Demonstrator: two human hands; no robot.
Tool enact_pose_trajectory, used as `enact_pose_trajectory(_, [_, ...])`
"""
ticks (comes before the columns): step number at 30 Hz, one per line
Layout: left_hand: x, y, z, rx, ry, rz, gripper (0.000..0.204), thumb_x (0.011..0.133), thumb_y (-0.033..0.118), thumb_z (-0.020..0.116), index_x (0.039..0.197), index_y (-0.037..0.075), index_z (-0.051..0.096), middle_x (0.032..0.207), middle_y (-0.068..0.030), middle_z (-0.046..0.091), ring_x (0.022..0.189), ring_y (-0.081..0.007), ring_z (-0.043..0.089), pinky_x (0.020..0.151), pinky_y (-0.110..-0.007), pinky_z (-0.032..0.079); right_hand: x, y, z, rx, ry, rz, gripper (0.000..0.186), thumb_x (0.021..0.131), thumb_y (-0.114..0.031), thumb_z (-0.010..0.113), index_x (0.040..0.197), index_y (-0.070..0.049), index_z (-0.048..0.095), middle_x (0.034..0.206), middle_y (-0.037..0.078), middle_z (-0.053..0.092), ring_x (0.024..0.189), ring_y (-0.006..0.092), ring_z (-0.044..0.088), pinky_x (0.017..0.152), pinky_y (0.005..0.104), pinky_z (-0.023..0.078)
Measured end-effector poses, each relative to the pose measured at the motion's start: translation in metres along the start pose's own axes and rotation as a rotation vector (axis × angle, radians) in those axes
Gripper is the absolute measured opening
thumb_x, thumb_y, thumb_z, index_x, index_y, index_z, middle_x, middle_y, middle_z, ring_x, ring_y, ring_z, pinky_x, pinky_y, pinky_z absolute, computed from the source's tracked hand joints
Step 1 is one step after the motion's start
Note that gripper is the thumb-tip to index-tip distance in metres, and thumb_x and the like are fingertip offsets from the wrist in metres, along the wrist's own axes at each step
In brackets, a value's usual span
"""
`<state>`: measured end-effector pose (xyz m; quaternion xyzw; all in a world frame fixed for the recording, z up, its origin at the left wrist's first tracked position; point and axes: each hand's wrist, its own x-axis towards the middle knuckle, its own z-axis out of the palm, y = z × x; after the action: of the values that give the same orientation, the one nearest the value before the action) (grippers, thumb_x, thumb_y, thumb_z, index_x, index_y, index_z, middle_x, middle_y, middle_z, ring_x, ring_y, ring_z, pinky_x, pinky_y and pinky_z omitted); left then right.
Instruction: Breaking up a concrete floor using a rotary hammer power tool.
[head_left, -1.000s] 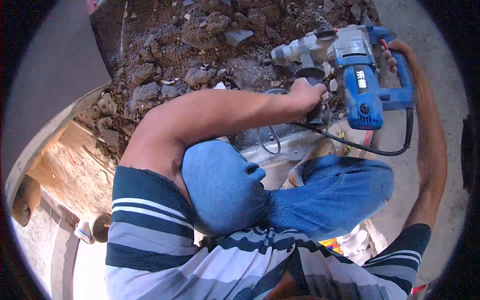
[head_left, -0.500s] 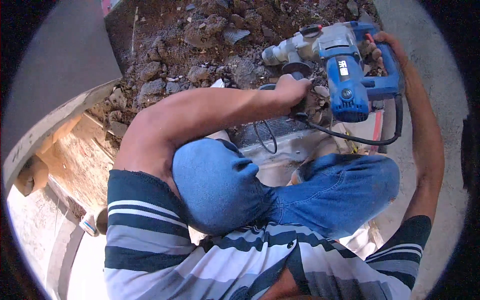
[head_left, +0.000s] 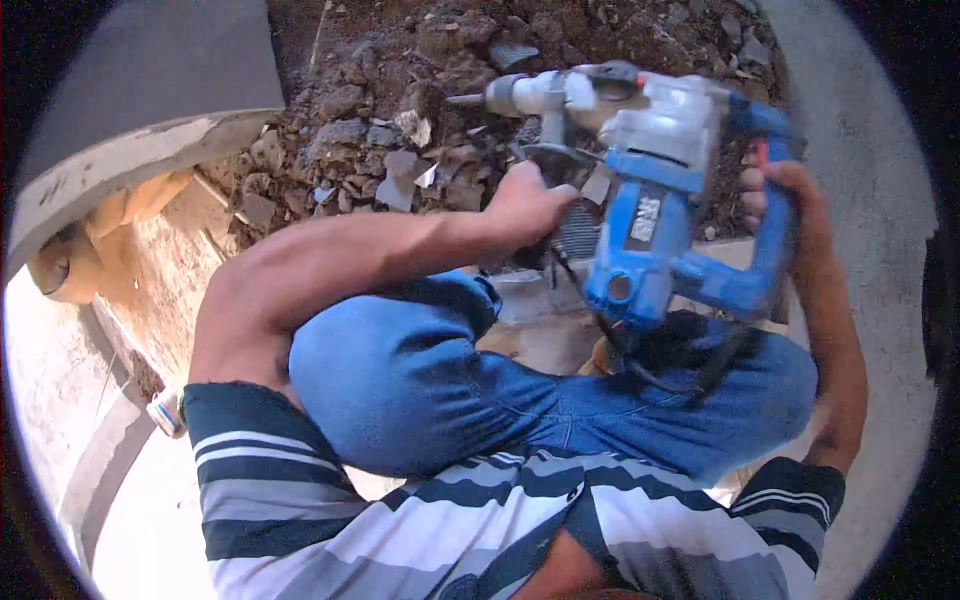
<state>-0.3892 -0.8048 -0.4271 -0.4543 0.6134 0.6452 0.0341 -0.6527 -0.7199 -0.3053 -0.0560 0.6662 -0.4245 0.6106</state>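
A blue and grey rotary hammer (head_left: pixel 655 195) hangs over broken rubble in front of my knees. Its short bit (head_left: pixel 467 99) points left, with the tip close above the soil as far as I can judge. My left hand (head_left: pixel 530 208) is closed around the dark side handle below the tool's front end. Around the blue rear handle, by the red trigger, my right hand (head_left: pixel 795 205) is wrapped, its fingertips showing on the near side. A black power cord (head_left: pixel 690 385) drops from the rear handle across my jeans.
Dark soil and stone lumps (head_left: pixel 345 140) spread ahead, with pale tile shards (head_left: pixel 402 180) among them. A grey slab (head_left: pixel 180 75) with a rough edge lies at the left. Concrete floor (head_left: pixel 875 200) runs along the right. A ribbed grey piece (head_left: pixel 578 235) lies behind my left hand.
The rotary hammer has swung left and toward me, and its bit has come into sight. Both hands have travelled with it, still gripping. The cord now falls over my right leg.
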Motion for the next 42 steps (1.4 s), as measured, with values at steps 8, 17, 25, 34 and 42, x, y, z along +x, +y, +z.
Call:
enact_pose_trajectory(8, [0.032,0.065,0.071,-0.261,-0.274,-0.007,0.026,0.07,0.02,0.057,0.075,-0.004,0.054,0.064,-0.0133,0.056,0.051,-0.0209,0.056,0.046,-0.033,0.046,-0.076,-0.079,-0.015,-0.274,0.302,-0.187,0.032,0.078,-0.026,0.054,0.101,-0.005,0.049,0.073,-0.001,0.054,0.051,0.005,0.049,0.046,0.0156,0.042])
enact_pose_trajectory(17, [0.08,0.085,0.084,-0.657,-0.41,-0.141,0.019,0.071,0.014,0.053,0.062,-0.003,0.05,0.056,-0.0112,0.053,0.046,-0.0209,0.053,0.042,-0.033,0.043,0.013,-0.141,0.012,-0.369,0.311,-0.125,0.021,0.073,-0.024,0.052,0.083,-0.006,0.049,0.07,0.007,0.053,0.055,0.0151,0.051,0.048,0.0255,0.046])
enact_pose_trajectory(25, [0.119,0.091,0.098,-0.86,-0.39,-0.169,0.026,0.075,0.019,0.051,0.062,-0.003,0.055,0.058,-0.0116,0.055,0.046,-0.0193,0.052,0.047,-0.03,0.044,0.089,-0.188,-0.062,-0.267,-0.04,0.258,0.02,0.072,-0.019,0.052,0.08,-0.001,0.049,0.07,0.007,0.053,0.057,0.0168,0.052,0.051,0.027,0.046])
enact_pose_trajectory(34, [0.131,0.089,0.128,-0.205,-0.167,-0.04,0.037,0.07,0.032,0.056,0.072,-0.004,0.061,0.072,-0.0158,0.061,0.066,-0.0225,0.059,0.059,-0.034,0.046,0.087,-0.129,-0.154,-0.037,-0.138,0.097,0.027,0.081,-0.022,0.047,0.094,0.001,0.047,0.072,0.007,0.056,0.051,0.0143,0.056,0.045,0.0303,0.053])
enact_pose_trajectory(42, [0.128,0.082,0.114,-0.103,-0.21,-0.177,0.033,0.068,0.027,0.057,0.076,-0.006,0.059,0.078,-0.0176,0.06,0.075,-0.0267,0.059,0.067,-0.035,0.044,0.131,-0.08,-0.184,0.269,-0.199,0.257,0.028,0.08,-0.022,0.048,0.096,0.0,0.047,0.071,0.006,0.055,0.052,0.0152,0.054,0.044,0.0325,0.051])
